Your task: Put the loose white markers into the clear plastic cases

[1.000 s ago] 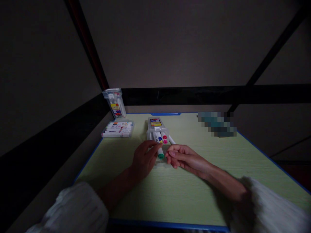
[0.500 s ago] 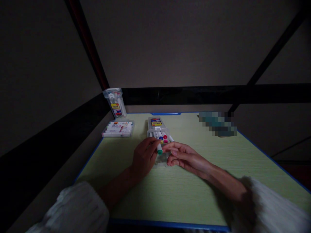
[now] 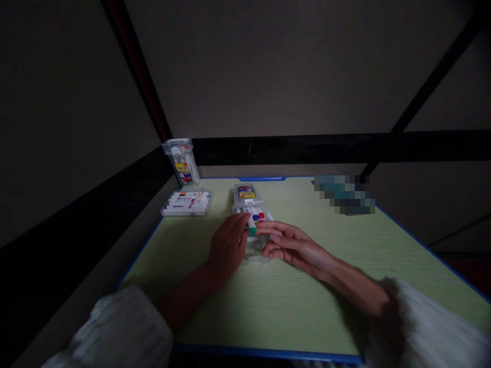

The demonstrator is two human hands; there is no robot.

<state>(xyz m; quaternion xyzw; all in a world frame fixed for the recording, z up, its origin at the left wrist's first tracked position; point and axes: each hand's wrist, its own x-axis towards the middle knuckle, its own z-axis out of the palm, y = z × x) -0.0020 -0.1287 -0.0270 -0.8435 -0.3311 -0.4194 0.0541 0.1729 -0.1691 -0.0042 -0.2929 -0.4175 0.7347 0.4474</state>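
Note:
My left hand [image 3: 228,243] pinches a white marker [image 3: 251,223] with a green end, which points toward me at the mouth of a clear plastic marker case [image 3: 238,195]. The case lies flat with its yellow-and-blue label up. Inside it show several white markers with blue and red ends. Its clear lid [image 3: 256,249] is swung open toward me, between my hands. My right hand [image 3: 297,248] is on the right of the lid, fingers stretched out, its index fingertip at the green end. Behind that hand a loose white marker [image 3: 270,217] lies beside the case, partly hidden.
At the back left stands a closed marker case [image 3: 186,166]. In front of it a flat box of markers [image 3: 186,203] lies on the green table [image 3: 245,312], which has a blue edge. A blurred-out teal item [image 3: 343,195] is at the back right. Dark panels rise behind.
The green-ended marker has moved slightly away from me, farther into the case, with my left fingers following. My right index finger has shifted a little up along with it.

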